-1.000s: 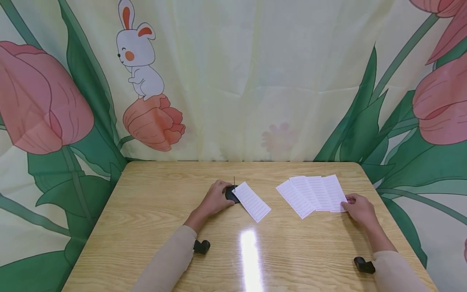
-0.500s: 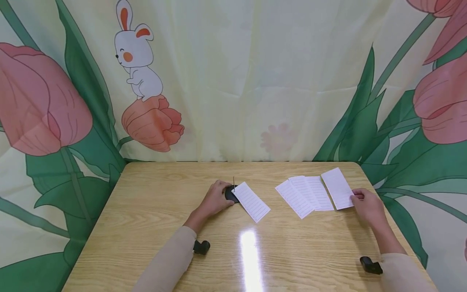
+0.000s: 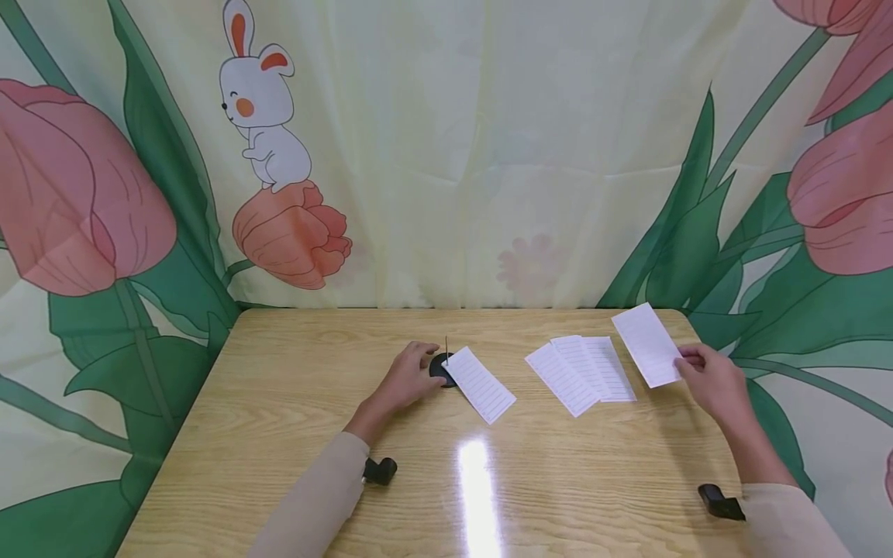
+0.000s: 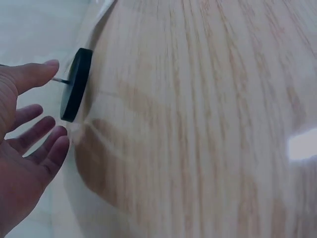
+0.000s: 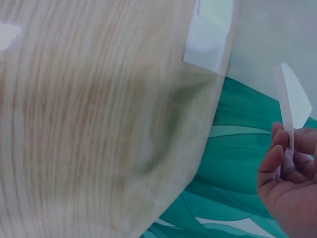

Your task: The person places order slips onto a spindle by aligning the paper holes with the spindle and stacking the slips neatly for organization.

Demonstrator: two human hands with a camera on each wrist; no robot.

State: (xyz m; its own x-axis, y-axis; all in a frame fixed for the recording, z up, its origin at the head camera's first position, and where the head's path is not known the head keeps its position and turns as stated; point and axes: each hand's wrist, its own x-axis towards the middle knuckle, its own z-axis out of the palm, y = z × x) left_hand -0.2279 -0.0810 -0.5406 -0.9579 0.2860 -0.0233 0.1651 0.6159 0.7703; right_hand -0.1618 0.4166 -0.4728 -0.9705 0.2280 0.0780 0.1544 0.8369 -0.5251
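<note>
In the head view a bill spike [image 3: 442, 363], a round black base with a thin upright rod, stands left of the table's middle. My left hand [image 3: 408, 377] is beside that base, thumb and fingers spread loosely; the left wrist view shows the fingers [image 4: 42, 136] relaxed, with a gap to the black disc [image 4: 77, 87]. A lined paper slip [image 3: 480, 385] lies with one corner over the base, close to the rod. Raised at the right, a white paper slip [image 3: 645, 345] is pinched between thumb and fingers of my right hand [image 3: 715, 380]. The right wrist view shows it nearly edge-on.
Several lined slips [image 3: 586, 372] lie fanned and overlapping on the wooden table [image 3: 558, 480], left of the raised slip. A curtain [image 3: 446, 155] printed with tulips and a rabbit hangs behind the table's back edge.
My right hand has drawn the rightmost slip off the fan and lifted it up and to the right; it now shows a plain face. The left hand has loosened slightly at the base.
</note>
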